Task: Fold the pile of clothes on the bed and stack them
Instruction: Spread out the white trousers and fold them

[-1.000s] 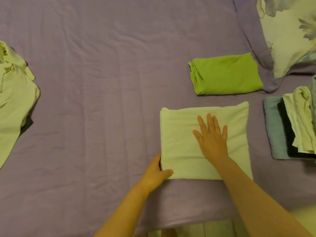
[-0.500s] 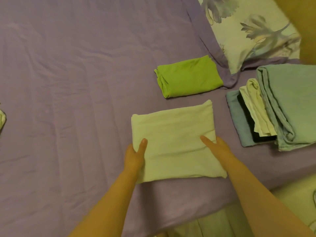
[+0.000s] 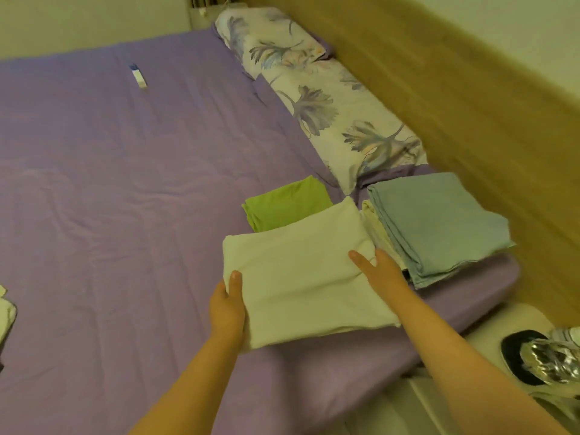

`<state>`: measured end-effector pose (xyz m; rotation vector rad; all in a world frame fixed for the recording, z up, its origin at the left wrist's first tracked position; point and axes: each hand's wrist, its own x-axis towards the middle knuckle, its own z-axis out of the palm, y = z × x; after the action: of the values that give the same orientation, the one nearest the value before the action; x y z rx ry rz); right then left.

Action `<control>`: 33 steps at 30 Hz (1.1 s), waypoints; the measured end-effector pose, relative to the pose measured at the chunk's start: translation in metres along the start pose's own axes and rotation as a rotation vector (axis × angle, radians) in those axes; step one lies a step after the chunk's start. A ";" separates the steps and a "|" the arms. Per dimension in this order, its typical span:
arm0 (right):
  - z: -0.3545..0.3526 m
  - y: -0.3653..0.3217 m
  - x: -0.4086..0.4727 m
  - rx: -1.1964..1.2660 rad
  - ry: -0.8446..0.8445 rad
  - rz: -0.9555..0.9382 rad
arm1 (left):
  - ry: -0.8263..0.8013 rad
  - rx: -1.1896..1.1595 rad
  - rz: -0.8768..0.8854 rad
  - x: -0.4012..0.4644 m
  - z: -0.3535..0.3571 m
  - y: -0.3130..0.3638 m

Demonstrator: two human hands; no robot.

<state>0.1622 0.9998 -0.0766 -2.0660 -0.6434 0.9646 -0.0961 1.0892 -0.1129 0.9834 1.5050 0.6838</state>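
Note:
A folded pale cream garment [image 3: 301, 274] is held just above the purple bed sheet [image 3: 125, 183] near the bed's right front corner. My left hand [image 3: 227, 309] grips its left edge, thumb on top. My right hand [image 3: 381, 271] grips its right edge, thumb on top and fingers hidden beneath. Behind it lies a folded lime-green garment [image 3: 282, 202], partly covered by the cream one. To the right sits a stack of folded clothes [image 3: 439, 224] topped by a grey-blue piece. An edge of unfolded pale clothes [image 3: 6, 309] shows at the far left.
Floral pillows [image 3: 317, 98] line the right side of the bed against a wooden headboard [image 3: 470, 105]. A small white tube [image 3: 139, 76] lies far back on the sheet. On the floor at the lower right are a dark round object and something silvery [image 3: 546, 359].
Both hands went from pressing the cream garment flat to gripping its side edges. They have carried it back and to the right, over part of the green garment. The view has swung up and right.

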 end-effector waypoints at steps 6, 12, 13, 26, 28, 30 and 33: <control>-0.112 -0.047 0.016 -0.108 0.125 -0.120 | -0.087 -0.078 0.041 -0.044 0.078 0.074; -0.224 -0.048 0.062 -0.133 0.202 -0.178 | -0.223 -0.230 0.017 -0.068 0.191 0.116; -0.242 -0.044 0.072 -0.142 0.220 -0.184 | -0.257 -0.242 0.002 -0.070 0.210 0.120; -0.351 0.043 0.188 -0.175 0.160 -0.124 | -0.358 -0.087 -0.074 -0.071 0.361 0.100; -0.346 0.053 0.201 -0.197 0.101 -0.092 | -0.278 0.030 -0.048 -0.067 0.372 0.089; -0.336 0.063 0.209 -0.221 0.033 -0.059 | -0.089 0.292 0.015 -0.064 0.381 0.079; -0.322 0.078 0.212 -0.322 0.011 -0.051 | 0.139 0.861 0.282 -0.068 0.396 0.077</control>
<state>0.5536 0.9651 -0.0892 -2.3191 -0.8892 0.8637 0.3067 1.0255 -0.0832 1.8503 1.8402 0.2733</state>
